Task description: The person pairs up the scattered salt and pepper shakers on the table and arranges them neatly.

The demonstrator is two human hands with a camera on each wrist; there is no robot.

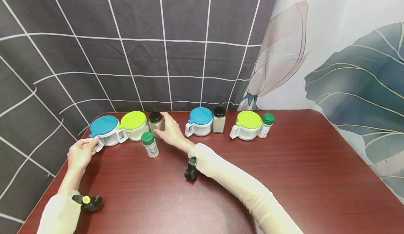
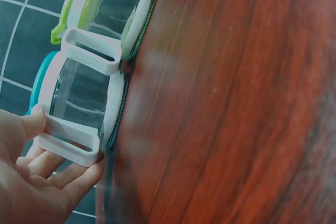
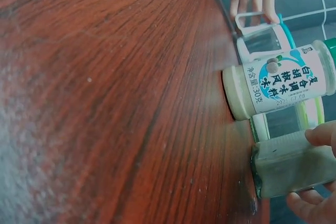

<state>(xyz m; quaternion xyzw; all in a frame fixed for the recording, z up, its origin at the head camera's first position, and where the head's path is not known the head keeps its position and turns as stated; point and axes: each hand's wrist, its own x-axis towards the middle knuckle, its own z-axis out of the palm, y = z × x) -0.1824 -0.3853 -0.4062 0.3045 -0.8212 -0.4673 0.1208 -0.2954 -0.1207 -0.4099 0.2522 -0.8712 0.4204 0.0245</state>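
My left hand pinches the white handle of a clear seasoning jar with a blue lid, its thumb on top of the handle and the fingers behind it. Close beside that jar stands a second one with a lime-green lid. Further right, my right hand grips a square glass shaker with a black lid, thumb on one side and fingers on the other. In front of this shaker stands a green-capped, labelled spice bottle, upright and untouched by either hand.
To the right along the table's back edge stand another blue-lidded jar, a second black-lidded shaker, another lime-lidded jar and a second green-capped bottle. A dark tiled-pattern curtain hangs behind the reddish-brown table.
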